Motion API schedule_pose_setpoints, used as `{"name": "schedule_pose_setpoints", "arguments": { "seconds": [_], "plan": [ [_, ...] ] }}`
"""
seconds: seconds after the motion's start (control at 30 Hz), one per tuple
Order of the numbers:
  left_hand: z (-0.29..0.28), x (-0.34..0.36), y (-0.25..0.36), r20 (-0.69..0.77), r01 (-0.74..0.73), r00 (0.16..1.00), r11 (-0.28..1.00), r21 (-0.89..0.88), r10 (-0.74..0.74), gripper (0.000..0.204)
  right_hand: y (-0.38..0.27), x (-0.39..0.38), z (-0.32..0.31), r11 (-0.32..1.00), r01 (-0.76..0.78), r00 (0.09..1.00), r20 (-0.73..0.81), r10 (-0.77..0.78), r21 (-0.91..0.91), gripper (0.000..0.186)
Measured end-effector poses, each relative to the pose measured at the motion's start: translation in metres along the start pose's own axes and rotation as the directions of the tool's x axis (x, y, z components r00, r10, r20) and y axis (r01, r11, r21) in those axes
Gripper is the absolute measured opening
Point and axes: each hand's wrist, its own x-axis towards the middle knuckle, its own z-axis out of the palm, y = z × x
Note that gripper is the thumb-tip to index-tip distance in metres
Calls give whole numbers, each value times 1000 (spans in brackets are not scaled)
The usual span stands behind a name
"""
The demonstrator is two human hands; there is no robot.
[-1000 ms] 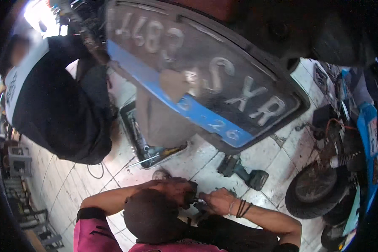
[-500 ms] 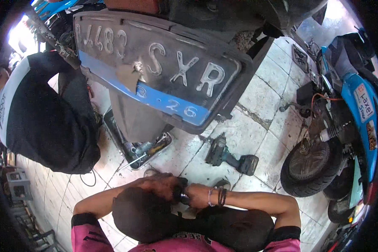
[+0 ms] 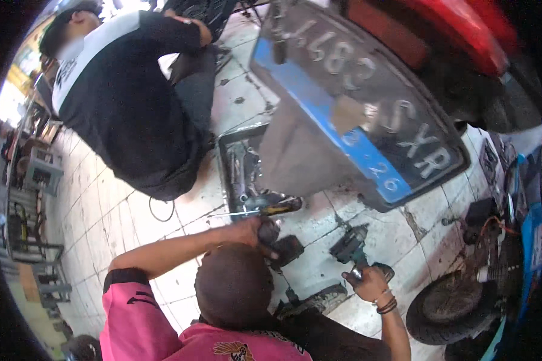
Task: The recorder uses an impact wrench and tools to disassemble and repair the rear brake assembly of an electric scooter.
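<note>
My left hand (image 3: 260,237) grips a dark, boxy object (image 3: 286,248) with a rounded greyish end. My right hand (image 3: 370,283) is closed around a small silver-and-black piece (image 3: 356,273), over the lower end of a dark teal cordless power tool (image 3: 345,249) on the tiled floor; whether it touches that tool is unclear. An open tray (image 3: 223,151) of wrenches and other tools lies above my left hand, with a thin rod across its near edge. A dark licence plate with a blue band (image 3: 403,138) hangs over the tray, with a grey flap below it.
A co-worker in black and white (image 3: 132,114) crouches at upper left. Red bodywork (image 3: 482,30) is at upper right. A detached wheel (image 3: 439,310) and blue motorcycle panels (image 3: 533,246) lie at right. Stools and racks (image 3: 39,234) line the left edge. A shoe (image 3: 322,301) is below my hands.
My hands have separated: the left moved up with the dark object, the right moved right to the power tool. The view has shifted, showing more of the co-worker and red bodywork.
</note>
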Motion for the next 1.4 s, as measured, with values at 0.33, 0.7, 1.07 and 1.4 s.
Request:
{"name": "schedule_pose_setpoints", "arguments": {
  "seconds": [0.33,0.7,1.07,1.4],
  "plan": [
    [-70,-70,-22,4,191,955,603,-774,-296,50,21,46,86,937,174,927,371,-53,-303,34],
    [-164,49,-72,-458,-308,770,370,-877,-444,37,1,48,66,932,-93,945,264,194,-349,39],
    [-201,291,-93,-359,-560,657,-111,-821,-663,48,21,6,53,880,-325,888,207,410,-346,40],
    [-262,286,-108,-763,-322,638,866,-384,-101,63,46,25,35,869,-120,909,299,290,-479,39]
  ]
}}
